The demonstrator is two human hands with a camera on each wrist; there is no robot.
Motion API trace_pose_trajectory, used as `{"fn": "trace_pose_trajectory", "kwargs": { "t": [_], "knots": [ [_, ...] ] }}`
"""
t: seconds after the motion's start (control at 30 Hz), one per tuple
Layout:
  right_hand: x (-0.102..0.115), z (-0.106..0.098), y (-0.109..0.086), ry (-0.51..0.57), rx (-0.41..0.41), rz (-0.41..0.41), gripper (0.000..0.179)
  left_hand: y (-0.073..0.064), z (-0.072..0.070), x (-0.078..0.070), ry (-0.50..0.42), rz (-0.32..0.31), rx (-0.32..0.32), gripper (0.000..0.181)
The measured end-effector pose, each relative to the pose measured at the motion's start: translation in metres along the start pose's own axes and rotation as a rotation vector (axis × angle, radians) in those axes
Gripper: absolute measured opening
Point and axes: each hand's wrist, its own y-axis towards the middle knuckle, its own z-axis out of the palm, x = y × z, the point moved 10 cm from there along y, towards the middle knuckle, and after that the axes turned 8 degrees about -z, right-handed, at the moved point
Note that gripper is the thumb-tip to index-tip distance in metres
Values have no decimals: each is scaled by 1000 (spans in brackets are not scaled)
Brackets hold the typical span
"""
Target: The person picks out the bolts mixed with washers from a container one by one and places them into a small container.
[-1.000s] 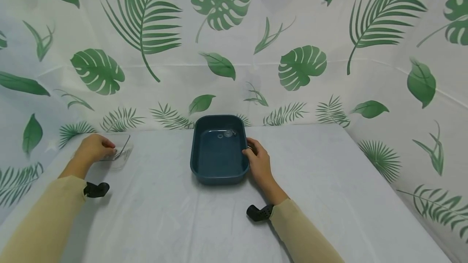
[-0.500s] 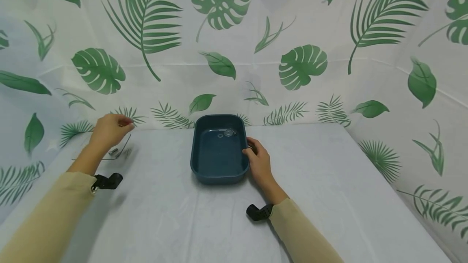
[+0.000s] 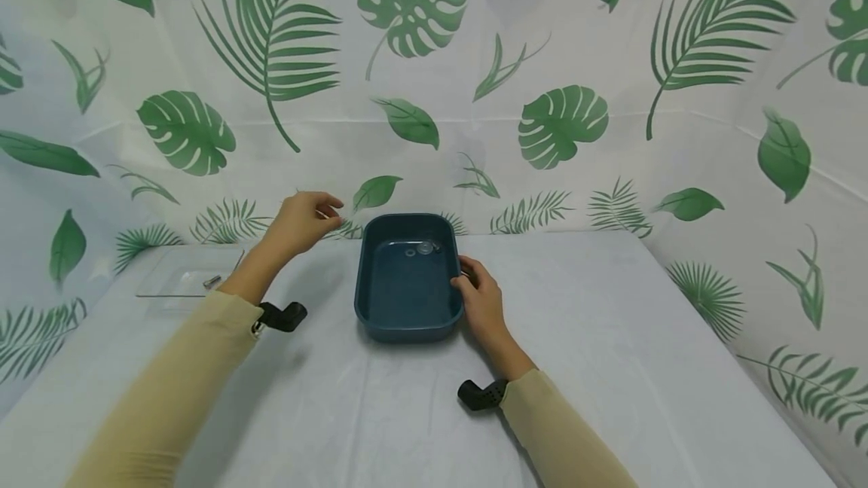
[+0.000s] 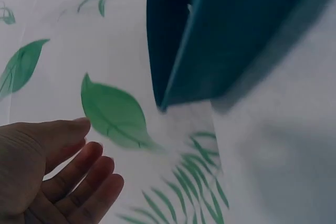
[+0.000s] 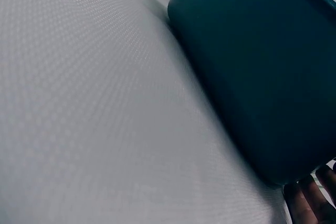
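In the head view my left hand [image 3: 303, 223] is raised above the table, left of a dark blue rectangular basin [image 3: 408, 307]. The left wrist view shows that hand [image 4: 58, 177] with thumb and fingertips close together; whether something small is between them cannot be seen. My right hand [image 3: 483, 300] grips the basin's right wall, its thumb at the rim. The right wrist view catches some fingers [image 5: 310, 203] against the basin [image 5: 257, 72]. Inside the basin lie a small ring [image 3: 410, 252], a clear round piece [image 3: 425, 248] and a small metal bit [image 3: 437, 248].
A clear shallow tray [image 3: 159, 286] stands at the far left, partly covered by my left arm. It holds a small metal cylinder [image 3: 212, 282], and a thin dark rod [image 3: 239, 259] shows beside my sleeve. White cloth [image 3: 407, 413] covers the table; a leaf-print curtain [image 3: 468, 134] hangs behind.
My left hand has risen from the clear tray and moved right, up to the basin's left side. The right hand and the basin have stayed in place.
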Motion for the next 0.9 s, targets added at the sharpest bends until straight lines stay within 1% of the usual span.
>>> {"fn": "trace_pose_trajectory", "kwargs": {
  "t": [0.2,0.23,0.27,0.37,0.43,0.57,0.7,0.8,0.9],
  "knots": [
    [0,1,1,-8,3,-14,42,14,23,-39,-39,76,29,35],
    [-4,1,2,-10,-4,-22,41,17,27,-45,-47,87,32,34],
    [-4,1,2,-11,-8,-24,41,20,32,-51,-52,97,36,34],
    [-6,-1,2,-20,-21,-28,42,28,45,-67,-80,131,47,34],
    [-6,-2,1,-29,-31,-31,42,33,54,-75,-101,149,56,34],
    [-4,-2,0,-41,-38,-40,44,40,70,-84,-122,168,73,34],
    [-2,-2,0,-58,-42,-60,44,47,88,-88,-128,171,104,34],
    [-2,-3,0,-52,-42,-55,44,52,102,-89,-160,173,140,34],
    [-3,-2,0,-27,-34,-33,43,56,112,-89,-218,181,177,32]
  ]
}}
